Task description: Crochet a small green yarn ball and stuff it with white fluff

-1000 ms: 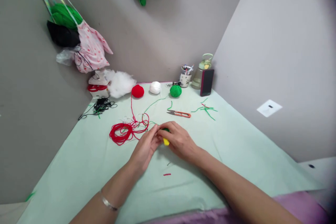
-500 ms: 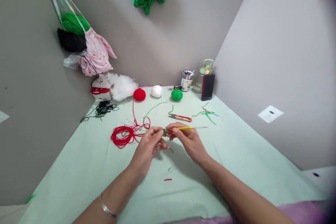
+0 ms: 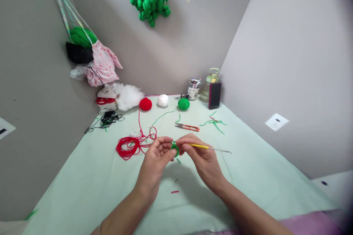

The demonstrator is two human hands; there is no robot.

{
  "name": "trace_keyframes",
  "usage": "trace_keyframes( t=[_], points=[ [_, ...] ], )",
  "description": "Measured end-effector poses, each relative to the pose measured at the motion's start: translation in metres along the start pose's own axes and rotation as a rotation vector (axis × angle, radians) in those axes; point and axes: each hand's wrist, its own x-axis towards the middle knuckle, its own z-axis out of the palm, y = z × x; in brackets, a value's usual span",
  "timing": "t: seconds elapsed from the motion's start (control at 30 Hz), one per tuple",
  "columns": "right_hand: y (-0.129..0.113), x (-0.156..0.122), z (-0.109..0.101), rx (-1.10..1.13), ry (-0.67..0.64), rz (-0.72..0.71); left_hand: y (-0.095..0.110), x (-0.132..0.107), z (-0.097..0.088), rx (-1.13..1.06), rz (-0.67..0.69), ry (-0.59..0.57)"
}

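A small green crocheted piece with some white on its top edge is pinched in my left hand, thumb in front. My right hand grips a yellow-handled crochet hook, its metal tip pointing away to the right. The right fingertips meet the green piece at its right side. Just left of my left hand lies a loose coil of red yarn, joined by a strand to a red yarn ball. Orange thread snips lie beyond my hands. A short green scrap shows below the fingers.
A white yarn ball, a green yarn ball, a pen cup, a bottle and a phone stand at the back. White stuffing and tangled black yarn are at left; green scraps lie right.
The green piece has turned so more of it shows between my fingers. The hook now slants down to the right, its tip farther out. The view has shifted slightly upward.
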Motion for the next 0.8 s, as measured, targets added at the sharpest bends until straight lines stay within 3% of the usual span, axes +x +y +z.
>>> trace_keyframes(
  t=[0.17, 0.43, 0.57, 0.7, 0.8],
  points=[
    [-0.011, -0.012, 0.004, -0.095, 0.023, 0.053, -0.007, -0.016, 0.006, 0.024, 0.056, 0.095],
    [-0.018, -0.034, 0.006, 0.042, 0.21, 0.211, -0.012, -0.039, 0.012, -0.014, -0.015, 0.041],
    [-0.02, -0.041, 0.009, 0.242, 0.226, 0.313, -0.007, -0.052, 0.016, -0.124, -0.082, 0.021],
    [-0.024, -0.044, 0.013, 0.58, 0.133, 0.481, -0.006, -0.054, 0.014, -0.112, -0.109, -0.084],
    [-0.027, -0.046, 0.014, 0.684, 0.118, 0.548, -0.003, -0.052, 0.006, -0.044, -0.006, 0.02]
  ],
)
